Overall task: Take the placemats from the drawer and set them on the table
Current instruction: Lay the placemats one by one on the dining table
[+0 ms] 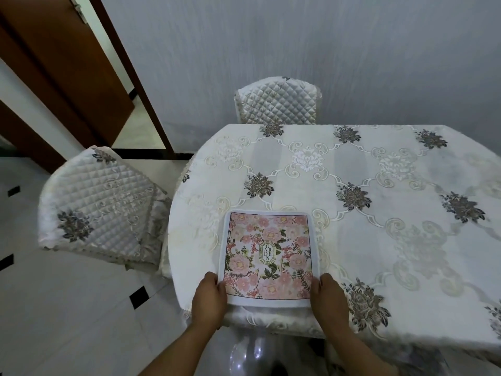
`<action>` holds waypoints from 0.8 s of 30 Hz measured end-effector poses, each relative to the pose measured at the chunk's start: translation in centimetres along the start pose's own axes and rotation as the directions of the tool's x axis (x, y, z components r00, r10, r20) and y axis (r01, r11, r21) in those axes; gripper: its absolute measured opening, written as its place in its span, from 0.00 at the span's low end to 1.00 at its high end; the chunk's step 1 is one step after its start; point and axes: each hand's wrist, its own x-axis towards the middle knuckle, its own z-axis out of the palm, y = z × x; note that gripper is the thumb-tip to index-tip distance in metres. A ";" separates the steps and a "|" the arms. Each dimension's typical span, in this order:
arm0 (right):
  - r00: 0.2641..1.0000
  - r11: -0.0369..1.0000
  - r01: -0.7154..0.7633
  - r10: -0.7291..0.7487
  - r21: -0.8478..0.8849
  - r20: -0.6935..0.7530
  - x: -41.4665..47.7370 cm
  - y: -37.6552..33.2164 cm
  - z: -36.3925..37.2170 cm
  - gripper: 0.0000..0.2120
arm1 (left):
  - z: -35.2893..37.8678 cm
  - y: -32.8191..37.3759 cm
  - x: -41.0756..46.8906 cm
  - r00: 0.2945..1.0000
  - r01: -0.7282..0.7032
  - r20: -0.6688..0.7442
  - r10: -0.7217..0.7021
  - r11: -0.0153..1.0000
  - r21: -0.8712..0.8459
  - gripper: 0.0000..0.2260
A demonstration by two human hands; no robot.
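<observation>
A square placemat (268, 256) with a pink flower print, a white border and an oval "GARDEN" label lies flat at the near left edge of the table (379, 213). The table wears a white embroidered cloth with dark flower motifs. My left hand (210, 302) grips the placemat's near left corner, thumb on top. My right hand (329, 301) holds the near right corner the same way. The drawer is out of view.
Two chairs in quilted white covers stand by the table, one (100, 207) at its left side and one (279, 103) at the far end against the grey wall. A brown door (54, 77) stands open at upper left. White floor tiles lie below.
</observation>
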 end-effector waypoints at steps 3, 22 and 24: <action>0.997 0.999 0.050 -0.049 0.007 -0.061 -0.2 -0.2 -0.9 0.13 | -1.1 0.6 -0.5 0.997 -0.061 -0.048 0.059 0.997 -0.044 0.07; 0.909 0.990 0.110 -0.135 -0.085 -0.393 -11.4 1.4 -18.0 0.14 | -7.2 6.8 -11.5 0.891 -0.451 -0.109 0.440 0.833 -0.322 0.05; 0.908 0.993 0.093 -0.114 -0.070 -0.403 -11.9 2.6 -19.4 0.14 | -6.8 8.0 -12.9 0.885 -0.460 -0.098 0.455 0.825 -0.329 0.05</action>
